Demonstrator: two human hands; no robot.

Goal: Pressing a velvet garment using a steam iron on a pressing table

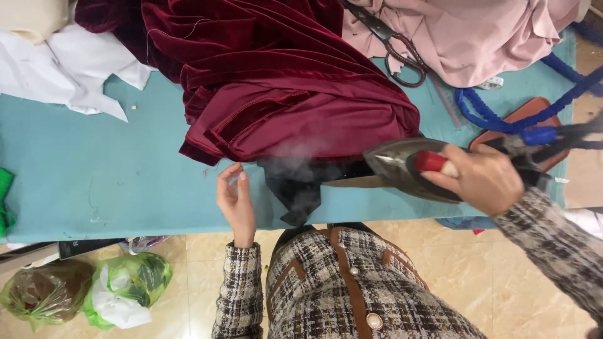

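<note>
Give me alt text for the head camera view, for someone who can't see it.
A right hand grips a steaming iron over black cloth on a teal ironing table, beside heaped dark red velvet. The open left hand rests by the cloth.

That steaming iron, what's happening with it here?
A person is pressing cloth on a teal table. The right hand grips the red handle of the iron, which sits on a piece of black cloth and gives off steam. The left hand is open, resting on the table beside the black cloth. A heap of dark red velvet lies just behind, with scissors on pink cloth further back.
</note>
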